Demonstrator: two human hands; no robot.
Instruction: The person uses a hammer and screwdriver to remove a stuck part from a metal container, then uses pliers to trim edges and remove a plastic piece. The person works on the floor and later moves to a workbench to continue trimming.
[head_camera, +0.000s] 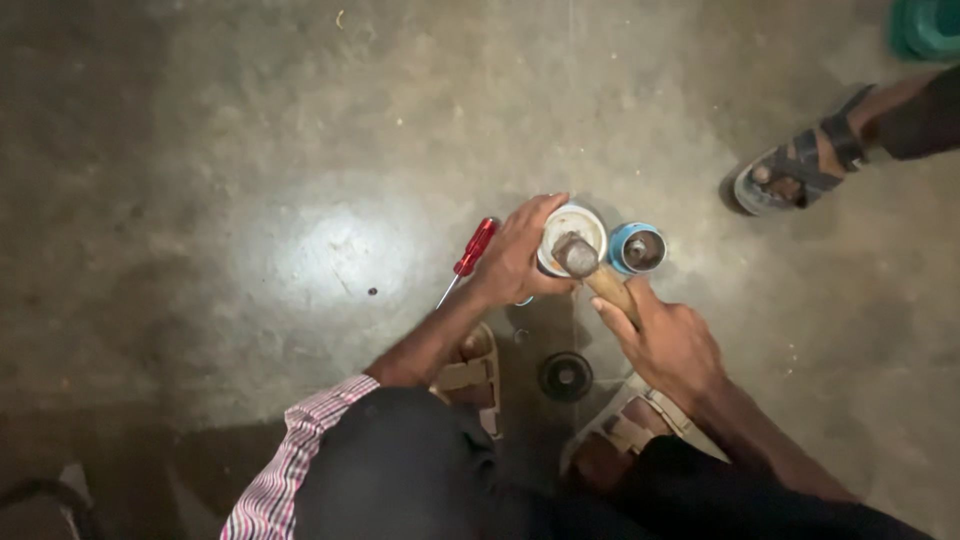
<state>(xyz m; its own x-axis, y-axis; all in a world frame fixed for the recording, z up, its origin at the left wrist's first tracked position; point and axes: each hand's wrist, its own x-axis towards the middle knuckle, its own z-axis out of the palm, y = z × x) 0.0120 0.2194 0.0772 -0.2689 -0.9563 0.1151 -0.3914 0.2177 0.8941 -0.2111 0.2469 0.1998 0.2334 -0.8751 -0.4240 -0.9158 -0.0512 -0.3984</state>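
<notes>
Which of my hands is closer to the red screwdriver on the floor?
Left. The left hand grips the white cylinder right beside the red screwdriver; the right hand holds the hammer handle, farther off.

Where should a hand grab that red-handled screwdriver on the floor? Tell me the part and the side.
By the red handle, from the left, the open-floor side. The screwdriver lies flat and aslant, handle at the far end, thin shaft pointing back toward the person. The left hand, on the white cylinder, crowds its right side, so a pinch across the thick handle from the left looks easiest.
</notes>
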